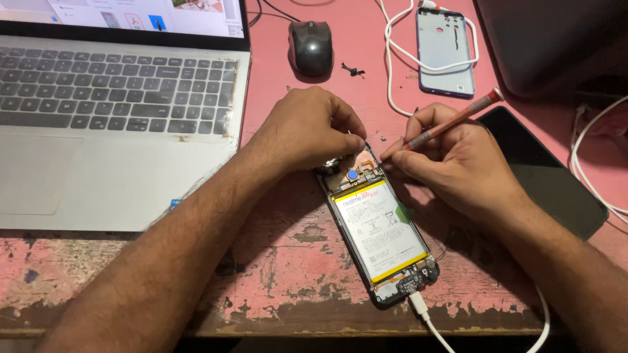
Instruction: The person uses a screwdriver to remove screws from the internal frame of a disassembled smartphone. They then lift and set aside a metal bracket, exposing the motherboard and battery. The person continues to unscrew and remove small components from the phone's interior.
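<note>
The right hand [458, 157] holds a red-and-silver screwdriver [454, 119] in a closed grip, its tip at the upper edge of an opened phone [379, 232] lying on a worn pink bench [288, 261]. The left hand [311, 131] pinches the phone's top end, fingers curled. The phone shows a white, yellow-edged battery and bare circuit boards, with a white cable [428, 320] plugged into its lower end. Around it lie a laptop [118, 131], a black mouse [311, 47], the pale back cover [445, 49] and a dark slab [549, 176].
</note>
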